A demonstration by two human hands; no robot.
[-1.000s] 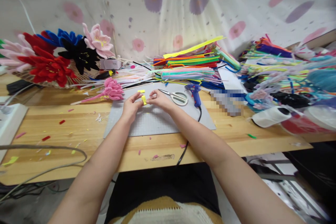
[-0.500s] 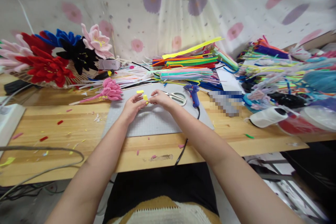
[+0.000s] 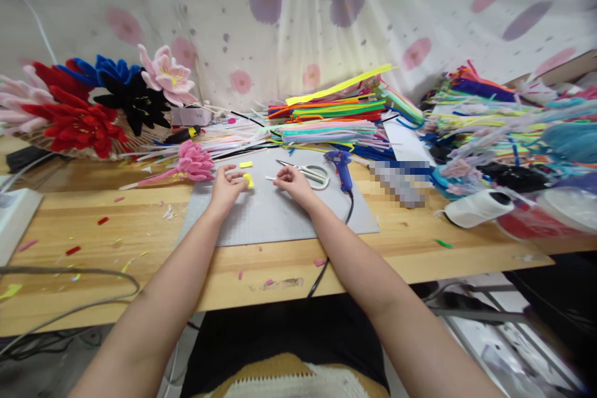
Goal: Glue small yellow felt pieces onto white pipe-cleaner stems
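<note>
My left hand (image 3: 227,188) is over the grey mat (image 3: 261,224), with a small yellow piece (image 3: 249,181) pinched at its fingertips. Another flat yellow piece (image 3: 245,164) lies on the mat just beyond those fingers. A short, thin white piece (image 3: 270,178) sticks out leftward from the closed fingertips of my right hand (image 3: 293,185); what it is exactly is too small to tell. Scissors (image 3: 313,174) with pale handles lie right behind my right hand, partly covered by it. A blue glue gun (image 3: 342,169) rests at the mat's right side.
A pink fuzzy flower (image 3: 193,161) lies left of the mat, near finished flowers (image 3: 84,118). Bundles of pipe cleaners (image 3: 331,127) line the back. A white thread spool (image 3: 478,207) is at the right. The black cord (image 3: 319,280) hangs over the front edge.
My hands were close together around the yellow piece and have moved apart. The yellow piece stays in my left hand, and the white piece now shows in my right.
</note>
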